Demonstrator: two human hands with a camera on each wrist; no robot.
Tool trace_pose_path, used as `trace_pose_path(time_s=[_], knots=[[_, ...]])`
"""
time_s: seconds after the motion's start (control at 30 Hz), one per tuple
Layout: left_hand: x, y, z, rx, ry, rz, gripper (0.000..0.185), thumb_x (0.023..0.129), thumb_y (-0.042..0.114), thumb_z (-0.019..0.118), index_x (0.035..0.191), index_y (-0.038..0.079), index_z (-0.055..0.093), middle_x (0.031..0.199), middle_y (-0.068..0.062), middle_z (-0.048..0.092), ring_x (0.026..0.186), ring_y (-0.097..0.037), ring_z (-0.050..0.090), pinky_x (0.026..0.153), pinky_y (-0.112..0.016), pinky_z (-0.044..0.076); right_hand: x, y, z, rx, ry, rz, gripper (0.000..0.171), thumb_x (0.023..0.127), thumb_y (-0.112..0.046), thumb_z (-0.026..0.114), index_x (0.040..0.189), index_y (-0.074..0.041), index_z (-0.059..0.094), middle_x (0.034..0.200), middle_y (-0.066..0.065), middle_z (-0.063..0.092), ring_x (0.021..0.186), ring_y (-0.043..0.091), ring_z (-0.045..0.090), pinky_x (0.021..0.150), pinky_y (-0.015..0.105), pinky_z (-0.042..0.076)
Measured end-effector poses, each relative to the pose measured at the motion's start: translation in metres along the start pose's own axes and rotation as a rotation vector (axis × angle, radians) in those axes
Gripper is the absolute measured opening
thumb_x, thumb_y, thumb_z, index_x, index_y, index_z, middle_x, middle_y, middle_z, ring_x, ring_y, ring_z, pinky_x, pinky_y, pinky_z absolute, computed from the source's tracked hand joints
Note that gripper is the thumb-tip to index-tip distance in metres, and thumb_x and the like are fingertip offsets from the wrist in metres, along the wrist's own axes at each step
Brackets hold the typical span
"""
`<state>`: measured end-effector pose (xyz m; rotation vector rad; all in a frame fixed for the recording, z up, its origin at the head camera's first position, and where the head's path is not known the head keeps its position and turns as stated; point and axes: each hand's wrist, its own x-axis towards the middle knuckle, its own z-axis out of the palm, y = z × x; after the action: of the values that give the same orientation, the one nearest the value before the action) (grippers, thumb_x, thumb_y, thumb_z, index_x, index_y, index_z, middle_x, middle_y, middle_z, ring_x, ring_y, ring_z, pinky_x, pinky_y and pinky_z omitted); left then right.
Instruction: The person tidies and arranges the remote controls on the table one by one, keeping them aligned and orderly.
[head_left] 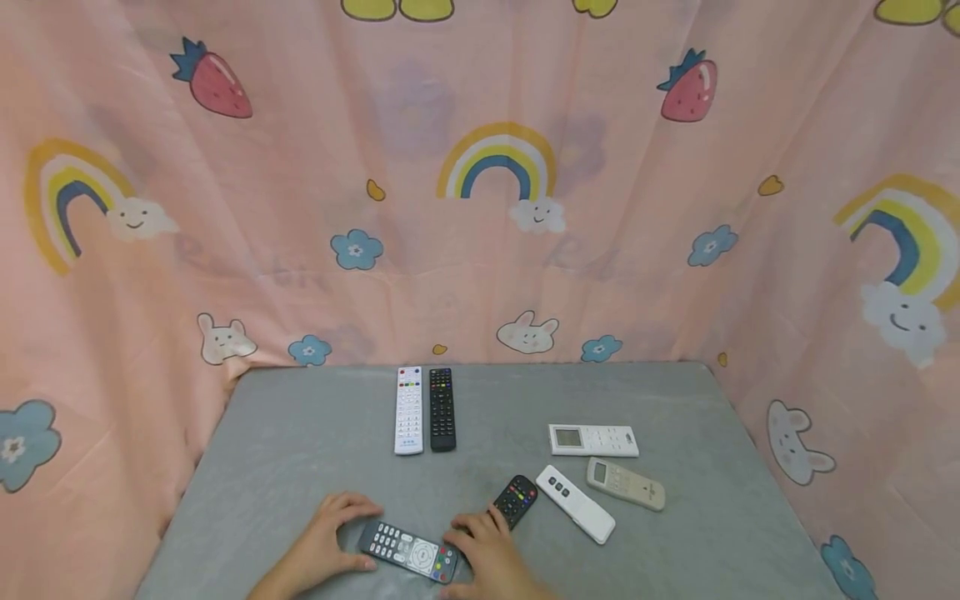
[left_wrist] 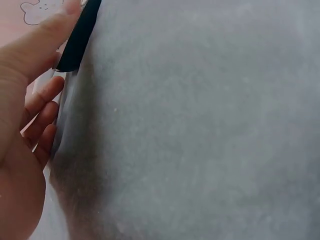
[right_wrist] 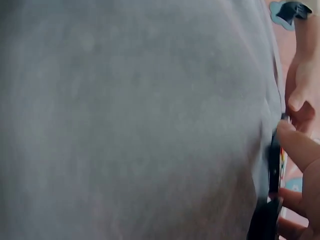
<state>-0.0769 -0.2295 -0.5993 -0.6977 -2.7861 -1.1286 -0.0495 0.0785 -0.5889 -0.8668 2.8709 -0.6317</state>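
A dark grey remote control with white and coloured buttons lies slanted near the front of the table, between both hands. My left hand curves loosely about its left end, thumb and forefinger spread apart. In the left wrist view the remote's dark edge shows beside the left thumb. With thumb and fingers, my right hand pinches the remote's right end across its width. Just beyond those fingers is a black remote, partly covered by the right hand.
A white remote and a black one stand side by side at the back. To the right lie a white remote with a screen, a beige one and a slim white one. A pink curtain borders the grey table.
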Motion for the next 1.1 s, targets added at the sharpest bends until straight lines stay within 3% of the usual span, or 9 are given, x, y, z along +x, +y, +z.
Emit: trace_pose_path(time_s=[0.13,0.37,0.67,0.93,1.1], knots=[[0.001,0.002,-0.004,0.028,-0.105,-0.064,0.063,0.060,0.054,0.087,0.116,0.032,0.070,0.116,0.014,0.058,0.105,-0.004,0.043,0.089,-0.031,0.045,0.000,-0.006,0.000,-0.025,-0.019,0.043,0.060,0.069,-0.061,0.079,0.116,-0.024,0.069,0.122,-0.002,0.060,0.115,0.020,0.055,0.108,0.061,0.036],[0.001,0.001,-0.004,0.022,-0.162,-0.126,0.053,0.066,0.048,0.086,0.115,0.035,0.070,0.118,0.016,0.057,0.106,-0.004,0.043,0.090,-0.032,0.046,0.000,-0.010,0.000,-0.006,-0.017,0.068,0.051,0.072,-0.051,0.082,0.113,-0.024,0.070,0.121,-0.003,0.060,0.114,0.019,0.055,0.108,0.060,0.036],[0.002,0.002,-0.004,0.032,-0.150,-0.114,0.052,0.068,0.048,0.084,0.116,0.034,0.070,0.117,0.013,0.058,0.105,-0.008,0.045,0.090,-0.033,0.045,0.000,-0.013,0.000,0.021,-0.006,0.075,0.049,0.072,-0.047,0.083,0.112,-0.023,0.070,0.119,-0.005,0.060,0.113,0.018,0.055,0.109,0.058,0.036],[0.002,0.005,-0.004,0.051,-0.155,-0.155,0.051,0.068,0.044,0.086,0.116,0.036,0.069,0.117,0.016,0.058,0.106,-0.007,0.045,0.092,-0.035,0.046,0.001,-0.012,-0.002,0.042,-0.015,0.076,0.049,0.074,-0.046,0.083,0.114,-0.020,0.070,0.118,-0.006,0.061,0.112,0.014,0.056,0.110,0.055,0.039],[0.003,0.008,-0.006,0.049,-0.138,-0.154,0.050,0.069,0.041,0.086,0.116,0.034,0.069,0.116,0.015,0.059,0.106,-0.007,0.045,0.092,-0.034,0.047,0.000,-0.011,-0.001,0.021,0.072,0.015,0.047,0.074,-0.045,0.083,0.111,-0.019,0.070,0.115,-0.006,0.062,0.108,0.014,0.057,0.105,0.051,0.044]])
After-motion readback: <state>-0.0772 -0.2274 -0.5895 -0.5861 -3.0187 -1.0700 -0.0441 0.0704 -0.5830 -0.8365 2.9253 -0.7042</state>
